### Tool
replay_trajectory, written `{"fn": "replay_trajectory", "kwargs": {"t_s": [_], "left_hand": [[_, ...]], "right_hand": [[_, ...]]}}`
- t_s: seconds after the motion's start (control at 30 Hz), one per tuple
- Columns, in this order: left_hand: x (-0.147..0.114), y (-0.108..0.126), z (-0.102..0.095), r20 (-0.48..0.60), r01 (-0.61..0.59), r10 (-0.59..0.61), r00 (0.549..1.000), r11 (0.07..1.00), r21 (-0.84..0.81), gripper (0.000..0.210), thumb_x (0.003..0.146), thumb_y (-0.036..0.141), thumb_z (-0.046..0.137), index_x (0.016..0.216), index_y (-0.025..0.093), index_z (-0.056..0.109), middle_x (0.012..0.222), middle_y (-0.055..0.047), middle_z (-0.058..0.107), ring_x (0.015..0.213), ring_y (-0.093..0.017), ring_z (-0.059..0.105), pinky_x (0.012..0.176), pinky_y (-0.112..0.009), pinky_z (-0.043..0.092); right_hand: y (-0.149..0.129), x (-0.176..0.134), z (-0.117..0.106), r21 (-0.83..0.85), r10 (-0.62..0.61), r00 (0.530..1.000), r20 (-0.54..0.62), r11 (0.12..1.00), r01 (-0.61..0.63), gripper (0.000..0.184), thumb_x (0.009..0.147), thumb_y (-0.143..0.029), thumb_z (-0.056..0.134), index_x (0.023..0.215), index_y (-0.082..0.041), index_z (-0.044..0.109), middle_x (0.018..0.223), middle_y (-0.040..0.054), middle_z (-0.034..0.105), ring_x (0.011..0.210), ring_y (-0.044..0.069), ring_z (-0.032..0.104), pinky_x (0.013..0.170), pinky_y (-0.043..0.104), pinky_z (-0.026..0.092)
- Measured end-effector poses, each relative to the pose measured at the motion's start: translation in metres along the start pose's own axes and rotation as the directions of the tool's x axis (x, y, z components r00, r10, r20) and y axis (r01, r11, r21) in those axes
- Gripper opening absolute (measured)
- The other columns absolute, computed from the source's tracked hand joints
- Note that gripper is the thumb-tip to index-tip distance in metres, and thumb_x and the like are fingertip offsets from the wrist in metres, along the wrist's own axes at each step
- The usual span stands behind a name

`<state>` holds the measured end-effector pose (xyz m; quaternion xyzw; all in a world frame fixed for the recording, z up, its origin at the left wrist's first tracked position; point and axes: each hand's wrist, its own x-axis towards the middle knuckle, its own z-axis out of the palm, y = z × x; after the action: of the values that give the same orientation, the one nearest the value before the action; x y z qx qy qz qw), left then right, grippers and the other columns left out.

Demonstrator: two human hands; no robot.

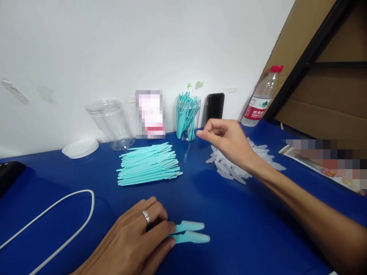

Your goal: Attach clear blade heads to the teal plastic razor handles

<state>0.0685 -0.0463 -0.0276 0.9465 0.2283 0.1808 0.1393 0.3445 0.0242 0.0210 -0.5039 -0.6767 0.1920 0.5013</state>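
At the near edge, my left hand (pixel 140 233) is closed on two turquoise eyebrow razors (pixel 179 238). Translucent covers (pixel 197 238) sit over their blade ends, which point right; the handles are hidden under my fingers. My right hand (pixel 223 137) is raised in front of a pile of frosted blade covers (pixel 232 172), partly hiding it. Its fingers are curled into a pinch, and I cannot make out anything between them. Between the hands and the wall lies a stack of turquoise razors (pixel 149 166), laid side by side.
Along the wall stand a clear jar (pixel 110 126), a blurred-out upright item (pixel 150 114), a jar of turquoise razors (pixel 187 118), a black phone (pixel 215 105) and a water bottle (pixel 258 103). A white lid (pixel 80 149) and white cable (pixel 92 202) lie left; a flat packet (pixel 318 168) lies right.
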Motion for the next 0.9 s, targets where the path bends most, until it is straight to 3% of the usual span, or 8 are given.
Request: {"fn": "replay_trajectory", "kwargs": {"t_s": [0.13,0.2,0.37,0.5,0.57,0.73,0.83,0.9], "left_hand": [[-0.002,0.003,0.0,-0.051,0.027,-0.028,0.998,1.0,-0.009,0.015,0.098,0.013,0.05,0.099,0.023,0.061,0.09,-0.002,0.058,0.075,-0.016,0.058,0.065,-0.028,0.049],[-0.003,0.005,0.002,-0.06,0.049,-0.049,0.997,0.999,0.001,0.017,0.098,0.013,0.049,0.095,0.023,0.061,0.088,-0.001,0.057,0.07,-0.014,0.057,0.06,-0.026,0.046],[-0.001,0.002,0.006,-0.041,0.076,-0.076,0.996,0.997,0.014,0.02,0.098,0.013,0.046,0.087,0.024,0.06,0.085,0.0,0.058,0.066,-0.013,0.058,0.056,-0.026,0.044],[0.0,-0.001,0.009,-0.056,0.02,-0.019,0.998,1.0,0.007,0.021,0.099,0.013,0.044,0.088,0.024,0.058,0.083,-0.001,0.059,0.069,-0.015,0.057,0.059,-0.027,0.046],[0.0,0.001,0.01,-0.066,0.026,-0.025,0.997,1.0,0.01,0.022,0.099,0.012,0.044,0.087,0.024,0.059,0.083,-0.001,0.06,0.071,-0.015,0.057,0.063,-0.027,0.048],[0.0,0.005,0.0,-0.049,0.061,-0.063,0.997,0.997,-0.038,0.02,0.098,0.013,0.048,0.093,0.025,0.063,0.088,-0.001,0.063,0.077,-0.015,0.059,0.072,-0.027,0.05],[0.001,-0.009,-0.012,-0.176,0.139,-0.14,0.974,0.99,-0.015,0.019,0.1,0.015,0.046,0.103,0.024,0.063,0.094,-0.002,0.062,0.086,-0.017,0.058,0.078,-0.03,0.049],[0.002,-0.029,-0.02,-0.293,0.238,-0.198,0.935,0.965,0.107,0.017,0.101,0.02,0.048,0.108,0.023,0.063,0.101,-0.005,0.063,0.095,-0.021,0.057,0.083,-0.035,0.048]], "right_hand": [[0.003,0.001,-0.002,-0.075,-0.017,0.999,-0.034,0.997,0.015,0.029,0.084,-0.027,0.067,0.06,-0.019,0.051,0.051,-0.0058,0.044,0.051,0.009,0.036,0.05,0.025,0.027],[0.007,0.004,-0.007,-0.193,-0.022,0.999,-0.033,0.981,0.016,0.029,0.084,-0.027,0.067,0.061,-0.019,0.053,0.051,-0.0048,0.047,0.051,0.01,0.039,0.051,0.026,0.028],[0.018,0.014,-0.031,-0.606,0.094,0.974,0.204,0.794,0.05,0.016,0.081,-0.028,0.071,0.067,-0.021,0.068,0.058,-0.001,0.06,0.055,0.015,0.05,0.054,0.028,0.029],[0.017,0.011,-0.038,-0.58,0.212,0.874,0.438,0.809,0.094,0.002,0.075,-0.027,0.078,0.077,-0.026,0.077,0.066,-0.0011,0.066,0.057,0.016,0.055,0.053,0.027,0.031],[0.017,0.008,-0.035,-0.584,0.235,0.835,0.498,0.802,0.123,0.011,0.072,-0.026,0.08,0.083,-0.028,0.079,0.069,-0.0008,0.068,0.06,0.017,0.058,0.052,0.027,0.031],[0.024,0.003,-0.019,-0.62,0.226,0.835,0.503,0.767,0.166,0.011,0.074,-0.016,0.075,0.076,-0.026,0.077,0.07,0.0009,0.069,0.066,0.019,0.059,0.055,0.028,0.031],[0.024,0.0,-0.007,-0.622,0.194,0.852,0.486,0.761,0.182,0.01,0.078,-0.016,0.069,0.077,-0.024,0.075,0.075,0.0018,0.069,0.069,0.019,0.06,0.058,0.029,0.031],[0.021,-0.003,0.0,-0.622,0.171,0.864,0.473,0.76,0.191,0.008,0.079,-0.017,0.067,0.079,-0.023,0.072,0.083,0.0026,0.069,0.072,0.019,0.06,0.06,0.029,0.031]]}}
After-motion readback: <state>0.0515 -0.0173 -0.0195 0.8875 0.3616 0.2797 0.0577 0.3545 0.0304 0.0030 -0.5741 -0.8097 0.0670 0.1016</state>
